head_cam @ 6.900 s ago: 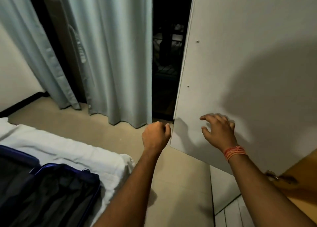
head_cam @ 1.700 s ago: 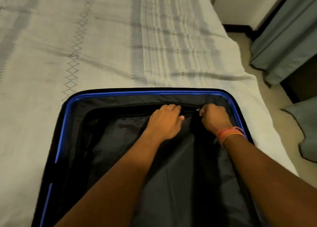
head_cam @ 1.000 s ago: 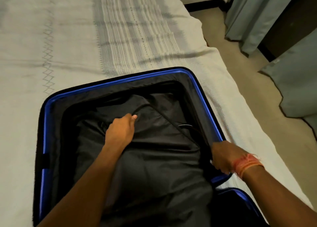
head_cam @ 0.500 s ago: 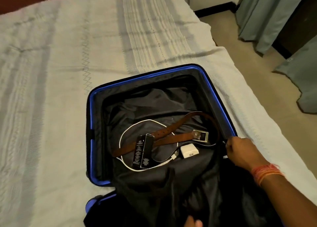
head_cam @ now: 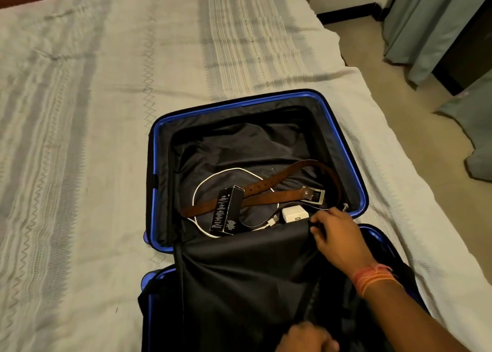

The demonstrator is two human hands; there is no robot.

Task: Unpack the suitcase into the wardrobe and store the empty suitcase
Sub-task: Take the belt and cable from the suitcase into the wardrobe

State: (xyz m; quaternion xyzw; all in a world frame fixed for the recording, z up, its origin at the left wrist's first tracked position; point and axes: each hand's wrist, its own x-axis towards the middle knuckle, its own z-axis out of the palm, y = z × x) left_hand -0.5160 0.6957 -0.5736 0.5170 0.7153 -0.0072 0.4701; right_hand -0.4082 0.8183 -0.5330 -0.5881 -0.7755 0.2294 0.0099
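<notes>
Reaching in from 5 o'clock, the right hand (head_cam: 336,241) rested palm down at the seam between the two halves of the open suitcase (head_cam: 153,165), its forearm running straight back to the lower right corner. Its fingers (head_cam: 320,217) were curled together, pinching the upper edge of the black lining flap (head_cam: 239,271), which lay folded down over the near half. The left hand (head_cam: 306,338) showed only as knuckles at 6 o'clock, against the flap's lower end; whether its fingers gripped the cloth I could not tell.

The suitcase lay open on the bed (head_cam: 80,112), toward 6 o'clock of the view. In its far half lay a brown belt (head_cam: 266,198), a black box (head_cam: 226,213) across the belt at 8 o'clock, a white charger (head_cam: 294,214) just beside the right hand's fingers, and a looped white cable (head_cam: 213,176). Curtains (head_cam: 415,18) hung at 2 o'clock above the floor (head_cam: 399,90).
</notes>
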